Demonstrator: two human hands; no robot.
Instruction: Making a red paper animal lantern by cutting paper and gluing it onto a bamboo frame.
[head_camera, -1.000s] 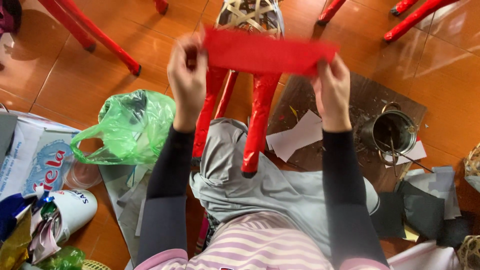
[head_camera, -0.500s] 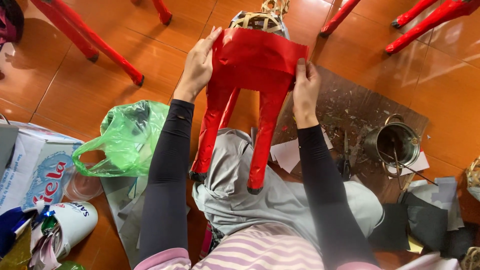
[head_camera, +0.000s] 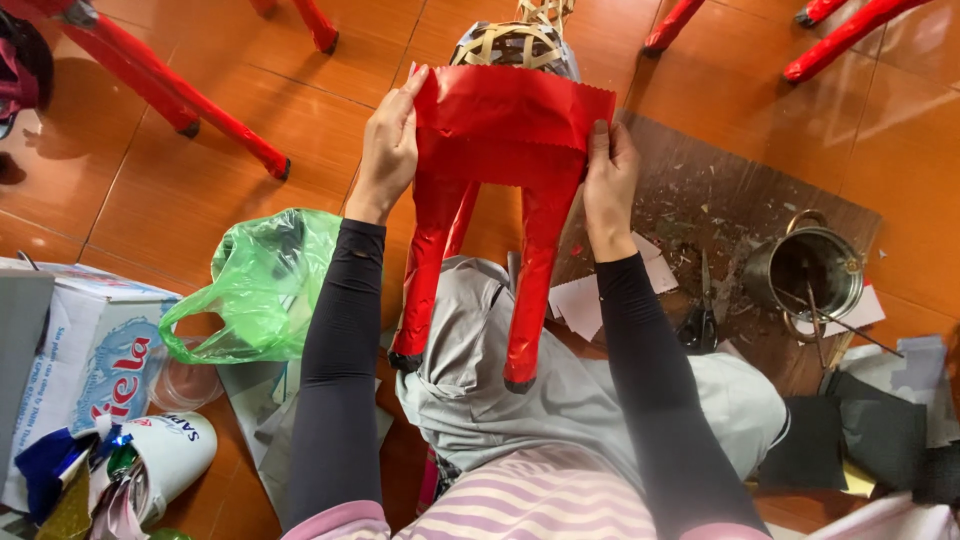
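Now the red paper sheet (head_camera: 510, 125) lies pressed flat over the top of the woven bamboo frame (head_camera: 515, 45), where a second ago it was held up in the air, stretched between the hands. The left hand (head_camera: 390, 145) holds the sheet's left edge, its fingers (head_camera: 405, 100) extended along the paper; the right hand (head_camera: 608, 180) presses the right edge, its fingers (head_camera: 600, 145) flat against it. Both hands have come closer together and lower than before. Two red-wrapped legs (head_camera: 530, 290) of the frame hang down from under the sheet toward the person's lap, over grey cloth (head_camera: 560, 400).

On the floor (head_camera: 180, 200) round about: one green plastic bag (head_camera: 265, 285) to the left, one cardboard box (head_camera: 85, 350) beyond it, and one white cup (head_camera: 165, 455) stuffed with foil scraps. To the right, one dark board (head_camera: 740, 210) carries one pair of scissors (head_camera: 700, 315) and one metal pot (head_camera: 805, 270), with white paper pieces (head_camera: 580, 305) beside it.
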